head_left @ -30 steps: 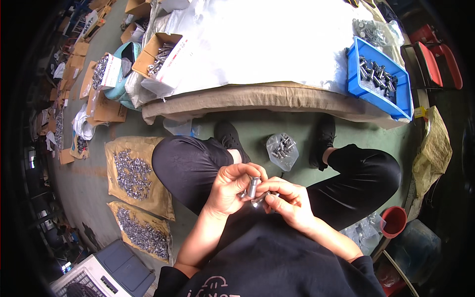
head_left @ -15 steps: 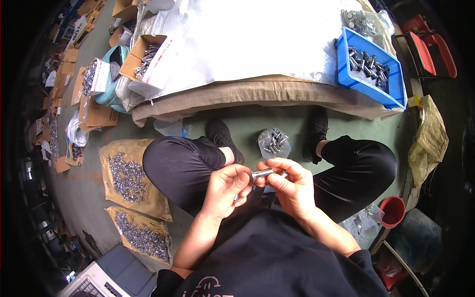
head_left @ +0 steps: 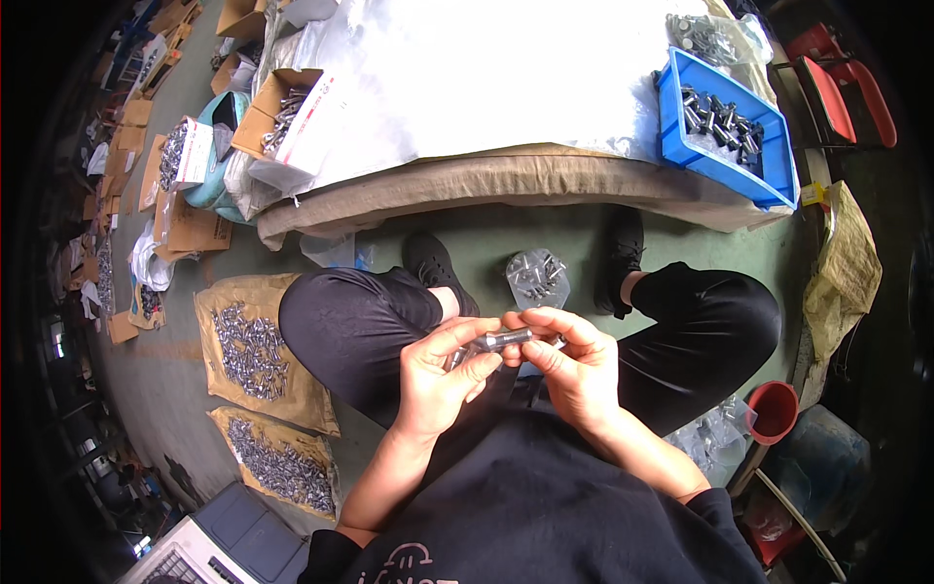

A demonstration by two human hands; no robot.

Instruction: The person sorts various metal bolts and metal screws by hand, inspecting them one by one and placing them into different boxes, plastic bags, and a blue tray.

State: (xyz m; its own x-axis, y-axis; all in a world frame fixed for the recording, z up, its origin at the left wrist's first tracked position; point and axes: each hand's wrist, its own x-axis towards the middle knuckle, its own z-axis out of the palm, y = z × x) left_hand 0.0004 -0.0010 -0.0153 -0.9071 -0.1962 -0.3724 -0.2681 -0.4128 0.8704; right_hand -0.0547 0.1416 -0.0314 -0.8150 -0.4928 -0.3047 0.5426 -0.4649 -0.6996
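Both my hands meet over my lap. My left hand and my right hand together pinch a small shiny metal cylinder part, held roughly level between the fingertips. Just beyond the hands, a clear plastic bag of similar metal parts lies on the green floor between my black shoes. My legs in black trousers spread to either side.
A low table under a white sheet stands ahead, with a blue bin of metal parts at its right and a cardboard box of parts at its left. Brown sacks heaped with metal pieces lie left. A red cup sits right.
The view has shifted a little. The metal part has turned from upright to level between my fingertips, and my hands stay together over my lap.
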